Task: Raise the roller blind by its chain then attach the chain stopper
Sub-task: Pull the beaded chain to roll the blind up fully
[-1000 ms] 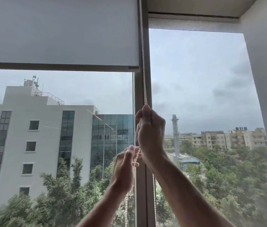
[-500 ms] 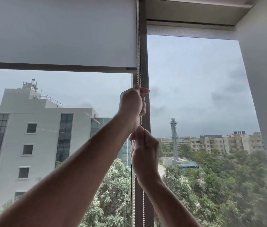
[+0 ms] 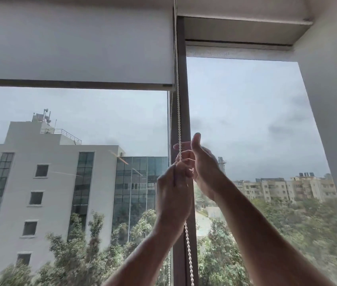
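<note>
A white roller blind (image 3: pixel 74 42) covers the top of the left window pane, its dark bottom bar (image 3: pixel 74 84) well above my hands. The white beaded chain (image 3: pixel 177 112) hangs down along the brown window mullion (image 3: pixel 184 100). My left hand (image 3: pixel 172 195) is closed around the chain in front of the mullion, and the chain comes out below it. My right hand (image 3: pixel 202 168) is just above and to the right, fingers spread, with the chain running across its fingertips. I see no chain stopper.
A white wall (image 3: pixel 332 100) borders the right pane. A second blind is rolled up at the top right (image 3: pixel 237 27). Buildings and trees lie outside the glass.
My left hand came down from high on the chain and now sits below the right hand. My right hand moved up and opened its fingers. The blind's bottom bar has hardly shifted.
</note>
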Tool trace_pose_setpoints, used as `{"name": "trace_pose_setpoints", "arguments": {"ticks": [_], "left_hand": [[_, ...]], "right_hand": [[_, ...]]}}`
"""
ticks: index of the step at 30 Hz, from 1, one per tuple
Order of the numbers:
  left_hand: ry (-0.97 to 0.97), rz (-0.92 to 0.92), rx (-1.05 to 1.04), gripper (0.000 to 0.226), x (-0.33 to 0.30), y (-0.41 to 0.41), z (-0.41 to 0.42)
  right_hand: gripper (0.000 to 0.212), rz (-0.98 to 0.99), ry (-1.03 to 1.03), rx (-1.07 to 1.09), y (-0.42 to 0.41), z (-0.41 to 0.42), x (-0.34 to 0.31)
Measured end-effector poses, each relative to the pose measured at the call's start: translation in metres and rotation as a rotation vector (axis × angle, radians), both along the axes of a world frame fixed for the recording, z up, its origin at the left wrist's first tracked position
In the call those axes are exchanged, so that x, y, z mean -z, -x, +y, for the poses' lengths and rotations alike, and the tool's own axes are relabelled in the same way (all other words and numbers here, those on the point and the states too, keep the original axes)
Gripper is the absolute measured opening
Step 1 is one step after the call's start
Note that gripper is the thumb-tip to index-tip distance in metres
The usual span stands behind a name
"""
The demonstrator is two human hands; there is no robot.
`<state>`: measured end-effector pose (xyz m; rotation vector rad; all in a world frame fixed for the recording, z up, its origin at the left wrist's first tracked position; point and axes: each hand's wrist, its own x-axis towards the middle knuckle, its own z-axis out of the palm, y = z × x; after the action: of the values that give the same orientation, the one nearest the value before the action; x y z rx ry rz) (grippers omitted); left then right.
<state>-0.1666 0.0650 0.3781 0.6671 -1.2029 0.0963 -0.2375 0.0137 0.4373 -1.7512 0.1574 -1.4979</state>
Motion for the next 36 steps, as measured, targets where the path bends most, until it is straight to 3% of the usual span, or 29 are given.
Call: {"name": "trace_pose_setpoints", "arguments": {"ticks": [6,13,17,23,30,34,36], "left_hand": [[-0.039,-0.039,0.025,0.038,0.049,0.008,-0.005],[-0.132,-0.126,0.154,0.034,0.046,-0.022,-0.010],[-0.255,-0.208,0.191,0.052,0.021,-0.042,-0.005],[-0.260,-0.094,0.128,0.057,-0.049,-0.054,0.011],[-0.179,-0.122,0.098,0.046,-0.117,-0.026,0.030],[-0.221,0.058,0.280,0.038,-0.144,-0.008,0.034],[-0.162,0.133,0.239,0.032,-0.144,-0.005,0.028]], "right_hand": [[0.039,-0.117,-0.112,0.013,-0.016,0.038,-0.064],[0.039,-0.372,-0.009,0.184,-0.032,0.038,-0.061],[0.046,-0.383,0.081,0.245,-0.034,0.044,-0.056],[0.043,-0.346,0.145,0.354,-0.042,0.042,-0.018],[0.047,-0.345,0.260,0.474,-0.052,0.045,0.025],[0.045,-0.336,0.267,0.444,-0.061,0.044,0.049],[0.044,-0.324,0.270,0.391,-0.058,0.039,0.052]]}}
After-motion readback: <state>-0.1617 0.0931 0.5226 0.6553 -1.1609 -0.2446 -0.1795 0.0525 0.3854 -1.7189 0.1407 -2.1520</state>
